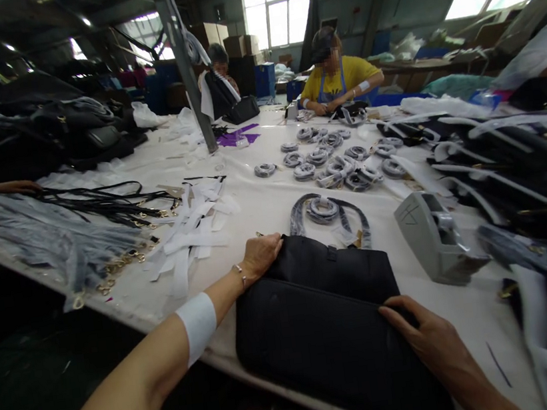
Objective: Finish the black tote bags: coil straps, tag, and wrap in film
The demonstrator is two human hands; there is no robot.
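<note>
A black bag (315,334) lies on the white-covered table, its near end over the front edge. My left hand (260,257) grips its far left corner, fingers bent round the edge. At the bag's right side my right hand (420,327) holds the rim between thumb and fingers. Just behind the bag, a plastic-wrapped strap (297,215) arches round a coiled, wrapped strap (323,208). A grey tape dispenser (432,238) stands to the right of the bag.
Several coiled straps (317,156) lie mid-table. Loose white strips (191,236) and black straps with gold clasps (117,205) cover the left. Black bags with white-wrapped handles (515,166) pile up right. A metal post (190,75) rises from the table. Co-workers sit around it, one in yellow (352,77).
</note>
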